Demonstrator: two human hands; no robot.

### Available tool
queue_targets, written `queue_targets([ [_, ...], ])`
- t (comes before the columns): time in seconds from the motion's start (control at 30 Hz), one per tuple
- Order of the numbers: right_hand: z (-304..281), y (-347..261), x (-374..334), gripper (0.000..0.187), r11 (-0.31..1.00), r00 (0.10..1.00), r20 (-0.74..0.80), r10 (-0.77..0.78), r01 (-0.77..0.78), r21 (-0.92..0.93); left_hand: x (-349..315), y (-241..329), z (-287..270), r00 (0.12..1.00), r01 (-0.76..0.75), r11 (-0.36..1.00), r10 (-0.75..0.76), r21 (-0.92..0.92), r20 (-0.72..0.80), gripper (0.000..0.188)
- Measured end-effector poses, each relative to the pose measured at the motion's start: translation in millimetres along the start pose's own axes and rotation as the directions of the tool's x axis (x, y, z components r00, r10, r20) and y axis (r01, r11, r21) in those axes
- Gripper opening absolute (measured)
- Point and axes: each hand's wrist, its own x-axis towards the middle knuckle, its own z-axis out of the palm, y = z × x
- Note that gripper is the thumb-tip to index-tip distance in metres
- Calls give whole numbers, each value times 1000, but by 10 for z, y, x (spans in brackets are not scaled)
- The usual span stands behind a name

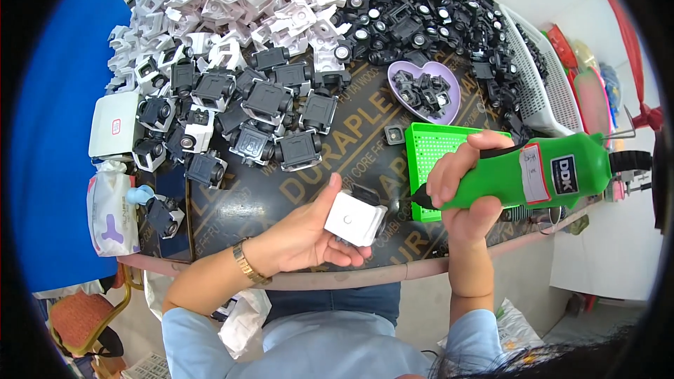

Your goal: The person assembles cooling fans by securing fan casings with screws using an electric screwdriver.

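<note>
My left hand (298, 235), with a gold watch band at the wrist, holds a small white-and-black plastic toy vehicle part (353, 219) between thumb and fingers. Its white face with a round mark is turned up, and black plastic shows along its far and right sides. In my right hand (463, 193) is a green electric screwdriver (579, 166), fingers wrapped round its body. The black nose of the tool points left at the part, with a small gap between them. Beneath the screwdriver lies a bright green perforated tray (439, 147), partly covered by my hand.
White plastic shells (232, 0) and black wheeled parts (414, 14) are heaped at the back. Several joined black-and-white pieces (270, 102) lie left of centre. A purple heart-shaped dish (453, 95) holds small black parts. A white basket (544, 91) stands right; a wipes pack (112, 214) lies left.
</note>
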Motion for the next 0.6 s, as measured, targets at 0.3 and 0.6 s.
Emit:
queue_targets([
  [0.3,-4,79,-5,60,997,994,92,67,-70,34,-65,34,-12,991,-131,969,127,207,35,65],
  [0.6,-103,57,63,64,996,998,27,-49,47,79,-18,-83,4,940,-336,904,305,265,152,26],
])
